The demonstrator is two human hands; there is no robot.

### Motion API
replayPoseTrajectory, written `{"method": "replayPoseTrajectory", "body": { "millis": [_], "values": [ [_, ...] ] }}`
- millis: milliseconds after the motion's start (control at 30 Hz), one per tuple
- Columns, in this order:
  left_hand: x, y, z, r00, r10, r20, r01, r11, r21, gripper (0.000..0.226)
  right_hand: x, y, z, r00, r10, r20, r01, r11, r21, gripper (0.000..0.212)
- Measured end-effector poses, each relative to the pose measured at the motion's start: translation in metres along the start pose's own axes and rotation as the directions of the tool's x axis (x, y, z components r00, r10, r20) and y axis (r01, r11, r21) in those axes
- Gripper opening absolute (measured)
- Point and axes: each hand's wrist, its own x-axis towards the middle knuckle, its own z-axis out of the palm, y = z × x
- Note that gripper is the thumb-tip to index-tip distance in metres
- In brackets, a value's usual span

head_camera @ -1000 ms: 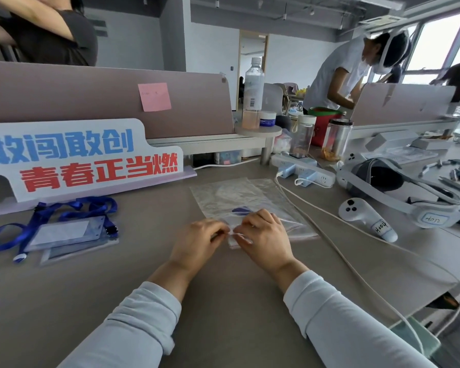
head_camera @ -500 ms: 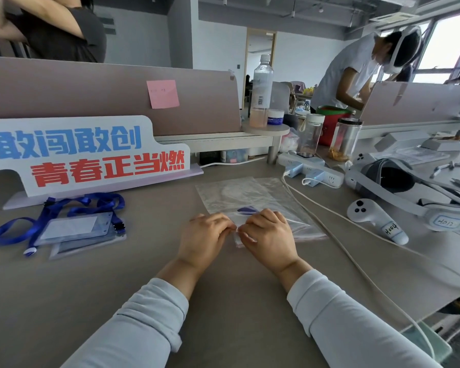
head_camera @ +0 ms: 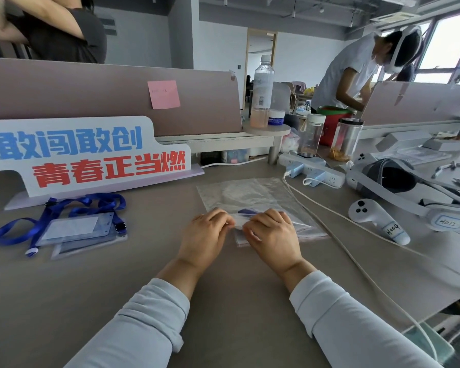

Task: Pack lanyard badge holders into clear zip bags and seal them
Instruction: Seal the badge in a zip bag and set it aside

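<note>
A clear zip bag (head_camera: pixel 252 197) lies flat on the grey desk (head_camera: pixel 117 282) in front of me. A bit of blue lanyard (head_camera: pixel 246 211) shows through it near my fingers. My left hand (head_camera: pixel 206 239) and my right hand (head_camera: pixel 272 236) sit side by side on the bag's near edge, fingers curled, pinching the zip strip; the fingertips almost meet. The strip under the hands is hidden. At the left lie more badge holders (head_camera: pixel 76 231) with blue lanyards (head_camera: pixel 64 208), stacked and outside any bag.
A sign with blue and red characters (head_camera: pixel 91 155) stands behind the badge holders. A white cable (head_camera: pixel 356 261) runs past the bag from a power strip (head_camera: pixel 314 168). A white controller (head_camera: pixel 380 221) and headset (head_camera: pixel 409 189) lie at the right. Bottles (head_camera: pixel 262 91) stand at the back.
Both hands stay on the bag's near edge, pinching close together. The view has shifted slightly; the bag has not visibly moved.
</note>
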Motion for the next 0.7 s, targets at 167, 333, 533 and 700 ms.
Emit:
{"method": "replayPoseTrajectory", "body": {
  "millis": [167,333,533,700],
  "values": [
    [0.0013,-0.0011,0.0009,0.996,0.021,0.083,-0.019,1.0,-0.02,0.021,-0.0009,-0.0004,0.001,1.0,-0.013,-0.003,0.013,1.0,0.001,0.019],
    [0.0024,-0.0002,-0.0017,0.996,0.065,0.054,-0.066,0.998,0.008,0.03,-0.0018,-0.0013,0.0037,0.999,-0.027,0.02,0.028,0.999,-0.016,0.018],
    [0.0005,-0.0032,-0.0012,0.999,-0.011,-0.044,0.012,0.999,0.037,0.024,-0.0021,0.0017,-0.0005,1.0,0.007,-0.003,-0.007,0.999,-0.033,0.016],
    [0.0011,-0.003,0.0002,0.995,0.066,-0.07,-0.051,0.979,0.197,0.027,-0.0025,0.0024,-0.0009,1.0,0.008,-0.007,-0.009,1.0,-0.02,0.017]
  ]
}}
